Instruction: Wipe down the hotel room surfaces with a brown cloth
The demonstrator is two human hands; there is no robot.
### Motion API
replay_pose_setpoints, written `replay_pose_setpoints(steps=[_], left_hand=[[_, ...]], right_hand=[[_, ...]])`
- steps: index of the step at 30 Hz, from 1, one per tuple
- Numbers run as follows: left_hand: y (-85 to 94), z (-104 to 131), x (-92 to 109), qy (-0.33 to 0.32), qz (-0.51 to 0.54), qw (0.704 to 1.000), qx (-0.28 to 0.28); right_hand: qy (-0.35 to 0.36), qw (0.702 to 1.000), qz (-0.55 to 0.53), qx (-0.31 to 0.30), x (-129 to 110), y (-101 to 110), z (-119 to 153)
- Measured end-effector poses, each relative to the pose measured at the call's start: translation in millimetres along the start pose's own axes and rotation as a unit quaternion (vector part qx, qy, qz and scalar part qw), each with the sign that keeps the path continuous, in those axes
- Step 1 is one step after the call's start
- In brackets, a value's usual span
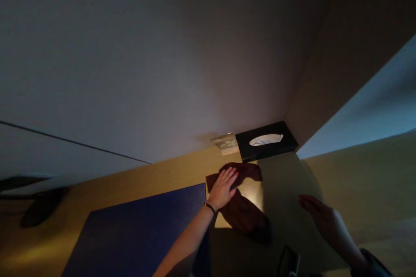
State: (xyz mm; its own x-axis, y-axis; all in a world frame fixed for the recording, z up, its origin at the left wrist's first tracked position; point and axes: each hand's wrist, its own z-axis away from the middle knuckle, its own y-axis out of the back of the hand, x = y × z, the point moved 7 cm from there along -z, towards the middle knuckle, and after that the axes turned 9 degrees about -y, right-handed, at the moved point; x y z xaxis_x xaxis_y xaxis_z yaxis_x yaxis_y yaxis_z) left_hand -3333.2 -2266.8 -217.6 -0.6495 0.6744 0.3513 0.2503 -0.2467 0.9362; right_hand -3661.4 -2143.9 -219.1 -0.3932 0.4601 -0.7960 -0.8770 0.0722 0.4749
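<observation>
On the wooden table lies a crumpled dark red cloth (243, 212). My left hand (223, 188), with a dark band at the wrist, rests on the cloth's upper left part, its fingers stretched out and a little apart. To the right, my right hand (320, 214) hovers apart from the cloth in shadow, its fingers extended, touching nothing visible. A patch of light falls on the table between the folds of the cloth.
A black tissue box (260, 156) with a white tissue (266, 140) stands against the wall, beside a small clear item (226, 143). A dark blue mat (139, 233) covers the left front. A dark object (288, 262) sits at the bottom, a monitor base (43, 207) far left.
</observation>
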Motion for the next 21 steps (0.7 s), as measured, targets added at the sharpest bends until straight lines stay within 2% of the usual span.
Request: replay_pose_setpoints(steps=[2,3,4,6,8,11,14,16,18,19,21], left_hand=[[21.0,30.1,-47.7,0.111,-0.023,0.993,0.039],[28.8,40.0,-63.4,0.155,-0.03,0.986,0.058],[34.8,46.3,-72.6,0.189,-0.031,0.979,0.075],[43.7,49.0,-71.0,0.224,-0.019,0.969,0.1],[52.8,39.7,-45.3,0.211,0.005,0.97,0.116],[71.1,5.0,19.3,0.133,0.004,0.983,0.13],[78.8,-55.2,82.7,0.051,-0.062,0.989,0.121],[71.5,-101.8,111.4,0.0,-0.11,0.989,0.101],[58.4,-139.6,123.6,-0.034,-0.136,0.987,0.074],[52.2,-151.5,123.6,-0.046,-0.141,0.987,0.061],[46.1,-156.9,110.8,-0.046,-0.144,0.987,0.048]], right_hand=[[0.092,0.993,0.066,0.011,-44.0,-4.9,-24.1],[0.147,0.984,0.101,0.022,-67.0,-6.7,-35.8],[0.198,0.97,0.137,0.036,-87.9,-8.4,-47.3],[0.275,0.937,0.208,0.061,-118.9,-12.0,-70.2],[0.311,0.908,0.269,0.082,-133.6,-15.9,-91.3],[0.326,0.878,0.336,0.103,-135.3,-22.1,-111.2],[0.33,0.86,0.37,0.118,-130.3,-26.4,-115.1],[0.333,0.855,0.379,0.118,-127.6,-27.6,-113.7],[0.339,0.853,0.382,0.11,-125.3,-28.1,-112.1],[0.34,0.853,0.382,0.106,-124.1,-28.0,-111.6],[0.339,0.853,0.385,0.103,-121.5,-28.2,-110.9]])
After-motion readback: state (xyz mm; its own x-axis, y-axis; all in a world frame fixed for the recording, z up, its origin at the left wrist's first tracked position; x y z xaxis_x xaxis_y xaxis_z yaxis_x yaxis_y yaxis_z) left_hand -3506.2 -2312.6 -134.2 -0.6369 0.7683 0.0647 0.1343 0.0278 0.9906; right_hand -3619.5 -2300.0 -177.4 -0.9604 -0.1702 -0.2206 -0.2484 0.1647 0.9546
